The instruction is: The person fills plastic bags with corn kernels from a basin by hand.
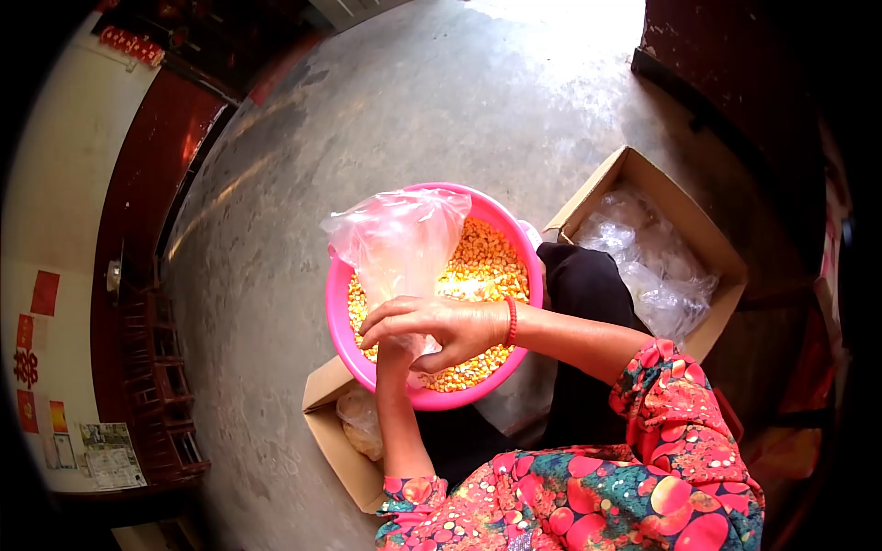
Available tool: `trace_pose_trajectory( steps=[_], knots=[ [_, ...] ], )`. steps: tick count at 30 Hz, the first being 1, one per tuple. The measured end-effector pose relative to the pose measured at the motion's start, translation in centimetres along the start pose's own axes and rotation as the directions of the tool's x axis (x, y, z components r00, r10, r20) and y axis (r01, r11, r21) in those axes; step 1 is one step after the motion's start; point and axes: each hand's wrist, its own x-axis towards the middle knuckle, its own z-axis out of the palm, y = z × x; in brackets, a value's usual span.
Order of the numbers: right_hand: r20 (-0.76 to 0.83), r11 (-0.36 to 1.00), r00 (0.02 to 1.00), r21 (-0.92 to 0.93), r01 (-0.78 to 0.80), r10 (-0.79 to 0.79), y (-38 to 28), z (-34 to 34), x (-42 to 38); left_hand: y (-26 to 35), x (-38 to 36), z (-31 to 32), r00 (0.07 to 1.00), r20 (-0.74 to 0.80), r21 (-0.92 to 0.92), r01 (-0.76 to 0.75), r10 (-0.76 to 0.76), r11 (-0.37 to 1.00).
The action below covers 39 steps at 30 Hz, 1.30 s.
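Note:
A clear plastic bag [400, 225] lies across the left part of a pink basin [338, 317] of corn kernels [487, 253], its far end over the rim. My right hand [450, 328], with a red beaded bracelet at the wrist, curls over the bag's near end, fingers and thumb around the film. Directly beneath it is my left hand [396, 354], which reaches up from the basin's near edge to the bag's near end. Its fingers are hidden behind my right hand and the film, so I cannot tell how they are held.
To the right of my knee stands a cardboard box [588, 188] with clear plastic bags [648, 262] inside. Another cardboard box [344, 459], holding a bag [360, 418], is by my left forearm. Dark wooden stools [161, 376] line the left wall above the concrete floor [276, 230].

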Motion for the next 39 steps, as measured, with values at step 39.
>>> trace_pose_trajectory(
  steps=[39],
  knots=[
    [-0.083, 0.817, 0.942, -0.478, -0.324, 0.325, 1.9, -1.5, -3.1, 5.5, -1.4, -1.7, 0.960, -0.162, -0.769, 0.023, -0.229, 0.639]
  ],
)
